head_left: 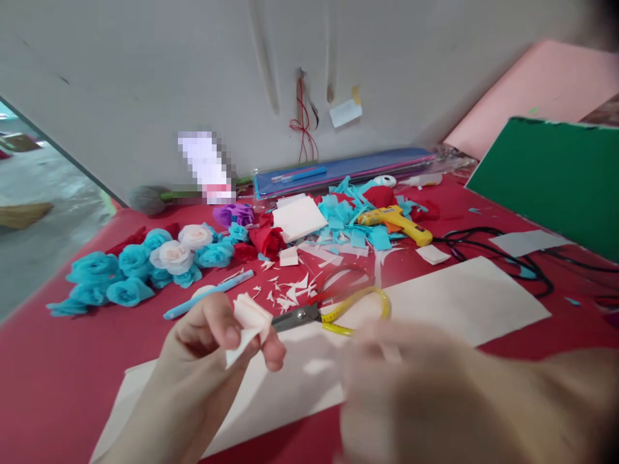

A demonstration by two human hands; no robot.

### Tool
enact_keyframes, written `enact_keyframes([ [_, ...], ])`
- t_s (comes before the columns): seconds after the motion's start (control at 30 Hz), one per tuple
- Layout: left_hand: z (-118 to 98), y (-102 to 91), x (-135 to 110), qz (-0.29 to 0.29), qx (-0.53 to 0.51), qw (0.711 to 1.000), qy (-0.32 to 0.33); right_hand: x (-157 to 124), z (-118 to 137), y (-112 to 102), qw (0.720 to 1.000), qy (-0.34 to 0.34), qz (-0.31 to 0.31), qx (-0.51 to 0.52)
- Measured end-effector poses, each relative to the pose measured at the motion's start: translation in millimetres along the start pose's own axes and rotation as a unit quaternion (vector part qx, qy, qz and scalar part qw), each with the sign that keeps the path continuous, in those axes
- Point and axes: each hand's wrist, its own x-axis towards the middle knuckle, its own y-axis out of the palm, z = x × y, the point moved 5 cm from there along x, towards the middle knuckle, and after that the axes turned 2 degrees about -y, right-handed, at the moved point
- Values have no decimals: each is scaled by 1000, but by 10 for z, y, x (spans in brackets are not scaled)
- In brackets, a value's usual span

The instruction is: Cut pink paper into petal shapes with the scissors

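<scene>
My left hand [206, 354] pinches a small piece of folded pale pink crepe paper [251, 317] between thumb and fingers; its layers fan apart at the top. To the right, my right hand [401, 380] is smeared by motion, so whatever its fingers hold cannot be made out. Behind the hands, scissors [302, 314] with yellow and red handles lie on a long white sheet [435, 299], blades pointing left behind the folded paper. White paper snippets [290, 290] are scattered just beyond them.
Blue and pale pink paper roses [130, 261] cluster at the left, near a light blue pen [207, 294]. Farther back are a stack of white paper squares [300, 218], blue scraps [343, 209] and a yellow glue gun [399, 222] with black cable. A green board [551, 187] leans at right.
</scene>
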Motion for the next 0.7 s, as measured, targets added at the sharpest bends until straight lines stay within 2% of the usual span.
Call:
enact_keyframes([
  [0.07,-3,3,-7,0,7,1000,-1,74,-137,-46,999,9,8,32],
  [0.13,4,-5,-23,2,33,999,2,113,-263,-80,993,67,-6,96],
  [0.23,43,-50,-52,-16,97,995,0,89,-351,-50,958,183,-26,218],
  [0.37,42,-95,-87,-54,222,973,37,36,-298,100,907,272,32,321],
  [0.53,-30,3,-113,-44,283,953,102,26,-291,180,872,317,52,370],
  [0.6,-48,37,-112,-44,292,950,105,11,-285,206,862,325,63,383],
  [0.7,-43,74,-111,-13,287,954,89,-12,-275,220,854,334,75,392],
])
